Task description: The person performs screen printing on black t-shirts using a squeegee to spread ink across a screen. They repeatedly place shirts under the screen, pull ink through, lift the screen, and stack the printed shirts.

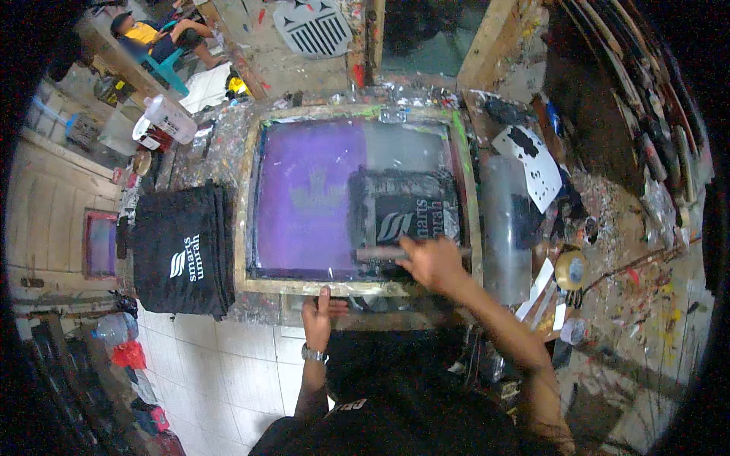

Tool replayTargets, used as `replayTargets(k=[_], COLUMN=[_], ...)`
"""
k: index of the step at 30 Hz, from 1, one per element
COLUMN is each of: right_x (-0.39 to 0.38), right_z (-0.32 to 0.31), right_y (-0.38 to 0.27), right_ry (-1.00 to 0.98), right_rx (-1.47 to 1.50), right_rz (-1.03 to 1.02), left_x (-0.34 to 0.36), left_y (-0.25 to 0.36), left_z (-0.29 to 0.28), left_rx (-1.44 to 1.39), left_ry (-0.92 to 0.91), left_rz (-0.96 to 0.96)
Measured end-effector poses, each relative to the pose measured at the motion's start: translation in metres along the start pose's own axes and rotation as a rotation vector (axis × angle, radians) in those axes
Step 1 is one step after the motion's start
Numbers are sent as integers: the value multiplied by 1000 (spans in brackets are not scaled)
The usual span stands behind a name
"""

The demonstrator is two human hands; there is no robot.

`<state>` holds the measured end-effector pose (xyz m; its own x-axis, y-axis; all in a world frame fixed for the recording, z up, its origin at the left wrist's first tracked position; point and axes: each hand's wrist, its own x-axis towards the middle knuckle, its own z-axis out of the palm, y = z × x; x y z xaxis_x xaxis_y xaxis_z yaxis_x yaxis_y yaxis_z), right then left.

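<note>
My right hand (427, 266) grips a long squeegee (374, 253) lying across the right half of a wood-framed screen (303, 190). That half has a dark patch smeared with ink and pale lettering; the left half is purple with a faint emblem. My left hand (323, 311) is at the near edge of the frame, thumb up against it and fingers extended, not wrapped round it. To the left of the screen lies a stack of folded black fabric (163, 220) with a white logo on top.
A clear plastic roll (503, 235), stained white sheet (544, 186) and tape roll (570, 266) lie at right. Plastic jugs (169, 118) stand back left. Behind them a person (160, 42) sits on a teal chair. Long stacked boards (654, 152) line the far right.
</note>
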<state>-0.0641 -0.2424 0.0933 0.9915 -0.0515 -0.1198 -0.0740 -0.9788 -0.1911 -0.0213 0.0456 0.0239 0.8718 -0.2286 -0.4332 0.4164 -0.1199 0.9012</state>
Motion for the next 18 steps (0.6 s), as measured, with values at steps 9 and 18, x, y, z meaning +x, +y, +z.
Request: replayTargets(k=[9, 18], right_x=[-46, 54], right_z=[25, 46], right_y=[-12, 51], right_ry=[120, 467], right_rx=[-123, -274], right_rz=[-73, -106], left_x=[7, 3], left_y=[-26, -9], left_z=[-8, -6], left_rx=[-76, -75], left_ry=[-35, -31], left_rz=[9, -50])
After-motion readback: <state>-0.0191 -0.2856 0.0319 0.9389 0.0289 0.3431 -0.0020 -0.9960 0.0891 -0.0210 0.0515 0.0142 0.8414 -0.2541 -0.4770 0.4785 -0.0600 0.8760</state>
